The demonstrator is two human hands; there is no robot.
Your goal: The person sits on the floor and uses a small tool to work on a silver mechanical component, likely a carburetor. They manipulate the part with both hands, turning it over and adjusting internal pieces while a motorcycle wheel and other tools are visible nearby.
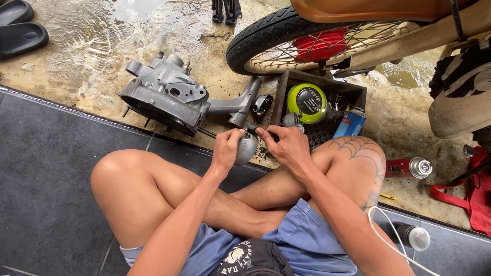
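Seemingly mid-job, the head view looks down on a person sitting cross-legged on dark floor tiles. At the centre of the frame the left hand has its fingers wrapped around a small grey metal part, while the right hand pinches a dark slim tool or fitting at the part's top; what exactly it is cannot be told. Just above, on the wet concrete, lies a grey engine casing, already off the machine and lying apart. Right of it a dark tray holds a green-rimmed round tin and a blue can. The motorbike's rear wheel fills the upper right. I judge the work on the small part unfinished, with reassembly left.
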